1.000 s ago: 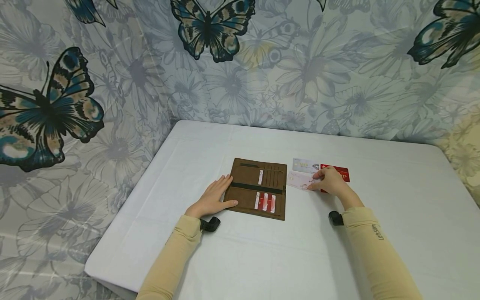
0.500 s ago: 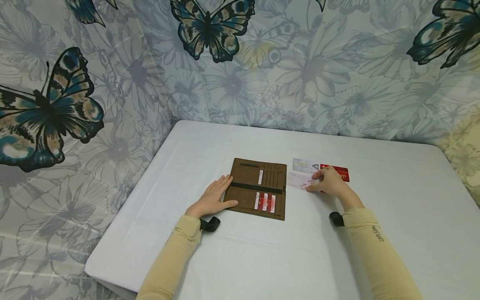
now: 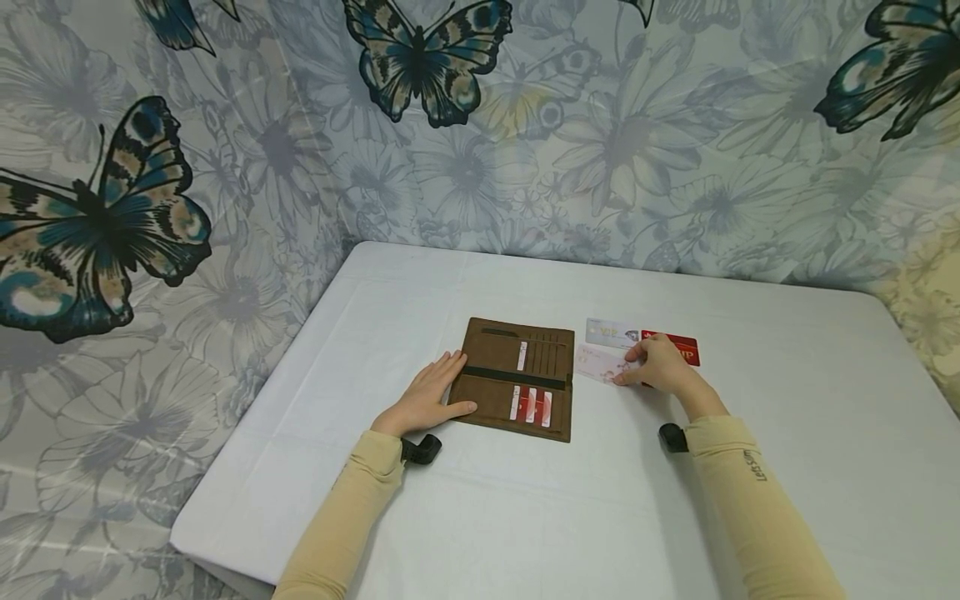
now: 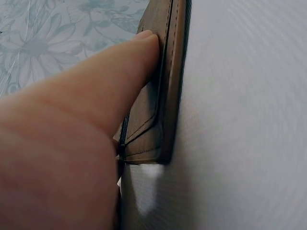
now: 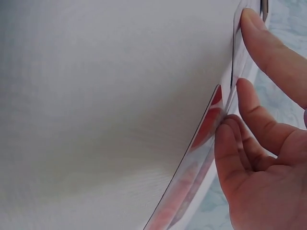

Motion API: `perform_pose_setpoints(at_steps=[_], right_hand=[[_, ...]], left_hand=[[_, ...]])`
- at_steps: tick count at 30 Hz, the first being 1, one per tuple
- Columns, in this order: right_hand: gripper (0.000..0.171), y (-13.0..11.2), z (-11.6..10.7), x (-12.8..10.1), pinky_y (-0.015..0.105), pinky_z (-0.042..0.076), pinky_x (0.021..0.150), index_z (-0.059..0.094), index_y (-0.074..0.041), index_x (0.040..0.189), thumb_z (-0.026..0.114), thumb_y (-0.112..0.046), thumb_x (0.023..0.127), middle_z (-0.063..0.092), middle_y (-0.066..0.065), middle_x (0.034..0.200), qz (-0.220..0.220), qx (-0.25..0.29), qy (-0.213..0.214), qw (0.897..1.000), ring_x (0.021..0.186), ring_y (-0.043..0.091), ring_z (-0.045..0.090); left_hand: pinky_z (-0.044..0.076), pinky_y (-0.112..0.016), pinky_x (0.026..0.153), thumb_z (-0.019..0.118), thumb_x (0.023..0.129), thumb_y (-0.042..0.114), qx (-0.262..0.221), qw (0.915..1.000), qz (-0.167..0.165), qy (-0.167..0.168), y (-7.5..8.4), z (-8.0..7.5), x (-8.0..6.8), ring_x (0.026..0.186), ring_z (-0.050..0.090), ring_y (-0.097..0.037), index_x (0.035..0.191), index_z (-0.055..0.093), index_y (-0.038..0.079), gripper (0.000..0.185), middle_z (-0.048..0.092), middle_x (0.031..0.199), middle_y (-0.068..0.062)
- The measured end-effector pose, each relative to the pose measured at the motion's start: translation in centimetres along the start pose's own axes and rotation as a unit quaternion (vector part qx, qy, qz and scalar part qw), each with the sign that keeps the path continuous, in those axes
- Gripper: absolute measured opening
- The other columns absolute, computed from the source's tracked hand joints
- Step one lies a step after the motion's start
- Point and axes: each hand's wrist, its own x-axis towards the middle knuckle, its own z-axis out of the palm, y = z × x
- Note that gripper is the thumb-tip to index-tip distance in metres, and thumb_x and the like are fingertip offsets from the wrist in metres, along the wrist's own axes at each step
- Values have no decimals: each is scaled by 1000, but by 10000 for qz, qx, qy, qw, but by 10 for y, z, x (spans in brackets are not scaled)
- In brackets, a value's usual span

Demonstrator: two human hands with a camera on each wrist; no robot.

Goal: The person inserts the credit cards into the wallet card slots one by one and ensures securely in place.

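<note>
The brown wallet (image 3: 517, 379) lies open and flat near the middle of the white table (image 3: 787, 467), and four cards already sit in its slots: one in the upper half, three side by side in the lower half. My left hand (image 3: 423, 402) rests on the wallet's 9 o'clock edge, fingers straight and relaxed, thumb pressed along the leather to keep it from sliding; it grips nothing.

At the wallet's 3 o'clock, just beside it, three loose cards lie on the table. My right hand (image 3: 660, 367) is on the pale pink card (image 3: 597, 363), fingertips (image 5: 249, 103) curled over its edge and the thumb coming in below, so I have it pinched at one end, with that edge lifting slightly off the cloth. At 12 o'clock from that card lies a white card (image 3: 611, 332), and a red card (image 3: 678, 346) lies partly under my knuckles.

I judge the filling roughly half done: four cards stowed, three still outside, the pink one in hand and not yet carried over to a slot.
</note>
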Motion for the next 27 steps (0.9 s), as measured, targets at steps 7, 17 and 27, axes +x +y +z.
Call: perform_pose_setpoints(at_steps=[7,17,27], right_hand=[[45,0,-1,0,40,40,73,56,9,95,81,-20,72,38,26,110,108,-16,-39,9999,90,34,41],[48,1,-1,-3,38,38,72,54,8,96,82,-23,71,40,21,102,90,118,49,9999,89,33,40],[41,-3,-1,-10,31,39,60,45,3,97,77,-15,77,48,13,85,-307,187,100,9993,76,25,46]], left_hand=[[0,-36,110,53,90,51,9,10000,-13,2,0,1,0,139,-1,-16,150,9,11,85,5,154,-5],[0,-37,110,54,89,50,-6,10000,-2,18,1,0,-1,139,-1,-16,150,9,11,85,5,154,-5],[0,-37,111,53,90,50,5,10000,8,18,0,0,0,139,-1,-17,150,9,10,85,5,154,-6]])
